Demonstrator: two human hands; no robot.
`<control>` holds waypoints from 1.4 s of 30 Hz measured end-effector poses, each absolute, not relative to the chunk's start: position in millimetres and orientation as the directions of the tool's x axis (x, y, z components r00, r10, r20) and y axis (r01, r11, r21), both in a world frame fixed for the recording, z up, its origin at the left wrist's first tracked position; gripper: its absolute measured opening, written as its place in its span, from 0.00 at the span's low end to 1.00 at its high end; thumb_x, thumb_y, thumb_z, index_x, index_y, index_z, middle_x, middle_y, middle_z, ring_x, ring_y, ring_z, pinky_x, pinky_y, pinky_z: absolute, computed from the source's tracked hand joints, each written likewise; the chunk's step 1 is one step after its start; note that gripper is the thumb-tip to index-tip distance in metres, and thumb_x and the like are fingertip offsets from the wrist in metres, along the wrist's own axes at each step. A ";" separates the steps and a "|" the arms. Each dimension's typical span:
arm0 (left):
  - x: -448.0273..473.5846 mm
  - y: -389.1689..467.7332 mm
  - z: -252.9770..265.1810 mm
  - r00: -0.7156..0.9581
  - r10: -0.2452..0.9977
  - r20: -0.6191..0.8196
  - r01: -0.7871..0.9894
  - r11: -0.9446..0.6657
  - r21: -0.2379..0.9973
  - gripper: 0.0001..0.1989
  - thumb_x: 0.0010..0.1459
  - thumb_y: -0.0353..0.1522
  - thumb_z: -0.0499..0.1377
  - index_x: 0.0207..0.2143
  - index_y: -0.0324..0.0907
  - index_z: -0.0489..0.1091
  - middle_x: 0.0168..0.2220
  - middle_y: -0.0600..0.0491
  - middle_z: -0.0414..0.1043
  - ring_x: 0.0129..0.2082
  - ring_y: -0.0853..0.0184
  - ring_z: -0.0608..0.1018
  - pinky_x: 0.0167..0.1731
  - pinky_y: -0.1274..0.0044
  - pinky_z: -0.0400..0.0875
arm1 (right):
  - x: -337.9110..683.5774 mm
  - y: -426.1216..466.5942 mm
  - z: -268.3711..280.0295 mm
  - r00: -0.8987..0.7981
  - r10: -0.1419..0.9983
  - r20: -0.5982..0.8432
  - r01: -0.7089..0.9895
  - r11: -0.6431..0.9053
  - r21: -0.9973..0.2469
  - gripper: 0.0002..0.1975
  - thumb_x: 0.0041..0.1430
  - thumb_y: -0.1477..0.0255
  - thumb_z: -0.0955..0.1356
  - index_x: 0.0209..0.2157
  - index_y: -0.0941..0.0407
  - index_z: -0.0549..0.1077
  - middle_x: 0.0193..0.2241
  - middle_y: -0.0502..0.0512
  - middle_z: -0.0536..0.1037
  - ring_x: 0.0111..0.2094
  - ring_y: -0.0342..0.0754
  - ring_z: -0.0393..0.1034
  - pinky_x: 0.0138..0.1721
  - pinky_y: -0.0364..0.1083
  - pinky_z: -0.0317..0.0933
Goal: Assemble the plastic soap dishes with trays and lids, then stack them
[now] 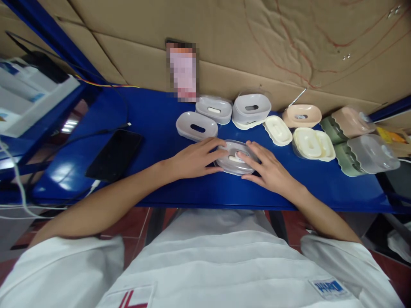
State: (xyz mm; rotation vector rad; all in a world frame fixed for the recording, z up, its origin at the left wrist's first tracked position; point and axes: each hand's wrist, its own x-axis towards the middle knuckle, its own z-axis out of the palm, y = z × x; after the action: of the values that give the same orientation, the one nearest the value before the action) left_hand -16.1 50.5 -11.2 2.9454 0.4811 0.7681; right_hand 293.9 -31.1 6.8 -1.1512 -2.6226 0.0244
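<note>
An oval soap box (236, 169) with a clear top lies on the blue table in front of me, between my hands. My left hand (201, 159) grips its left end, thumb and fingers around the edge. From the other side my right hand (269, 167) holds the right end, with a finger pressed on top near a small white piece. Just behind the box are a lilac oval shell (184, 128) with a slot and a similar shell (221, 115). Another lilac shell (244, 113) sits on a cream part (245, 125). The fingers partly cover the box in my hands.
To the right lie a cream tray (278, 130), a cream soap box (308, 147), a peach shell (302, 112) and green-based boxes (351, 160). A black phone (114, 154) with a cable rests at left. Cardboard (224, 25) lines the back; a blurred-out panel (182, 70) leans there.
</note>
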 end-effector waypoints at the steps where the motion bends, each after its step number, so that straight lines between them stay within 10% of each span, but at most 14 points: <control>1: -16.3 50.3 -10.1 0.830 0.310 0.463 0.281 -0.951 0.132 0.17 0.72 0.39 0.62 0.56 0.39 0.71 0.59 0.37 0.73 0.60 0.50 0.77 0.58 0.60 0.78 | 294.0 -30.5 5.5 -0.659 0.714 0.237 0.705 0.696 -0.137 0.39 0.71 0.61 0.71 0.77 0.45 0.55 0.77 0.66 0.56 0.77 0.69 0.50 0.70 0.72 0.60; 13: -12.7 43.1 -9.5 0.788 0.325 0.523 0.316 -0.942 0.110 0.22 0.70 0.35 0.64 0.64 0.41 0.68 0.64 0.36 0.69 0.64 0.50 0.75 0.59 0.59 0.79 | 324.9 -13.8 18.6 -0.613 0.713 0.340 0.716 0.683 -0.144 0.32 0.69 0.59 0.73 0.71 0.44 0.67 0.74 0.62 0.63 0.74 0.66 0.59 0.70 0.70 0.60; 20: -7.7 32.2 -1.0 0.830 0.247 0.500 0.293 -0.956 -0.013 0.18 0.72 0.31 0.61 0.61 0.39 0.72 0.63 0.35 0.71 0.61 0.51 0.78 0.58 0.62 0.81 | 471.6 3.3 88.2 0.036 0.705 0.709 0.999 -0.010 -0.040 0.37 0.67 0.55 0.73 0.70 0.58 0.69 0.68 0.74 0.69 0.71 0.61 0.63 0.70 0.58 0.57; 26: -6.0 34.1 -1.3 0.848 0.270 0.455 0.288 -0.957 0.032 0.13 0.70 0.29 0.62 0.55 0.38 0.77 0.64 0.35 0.69 0.63 0.49 0.77 0.61 0.59 0.79 | 572.4 43.8 106.5 0.494 0.698 0.518 0.841 -0.534 -0.082 0.36 0.63 0.75 0.76 0.70 0.63 0.67 0.63 0.80 0.72 0.65 0.60 0.68 0.61 0.56 0.60; 42: -10.8 40.2 0.0 0.789 0.333 0.516 0.401 -0.916 -0.021 0.10 0.71 0.30 0.60 0.51 0.42 0.79 0.61 0.40 0.74 0.60 0.50 0.78 0.65 0.53 0.71 | 567.7 52.8 101.8 0.574 0.752 0.325 0.810 -0.580 -0.091 0.44 0.58 0.73 0.80 0.71 0.64 0.63 0.67 0.82 0.66 0.68 0.55 0.64 0.59 0.55 0.59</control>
State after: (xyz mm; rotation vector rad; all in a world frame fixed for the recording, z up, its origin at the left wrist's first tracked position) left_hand -10.8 40.2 0.0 3.0933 0.6372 0.8517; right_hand 567.7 52.8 101.8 -2.5773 -1.3000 -0.3700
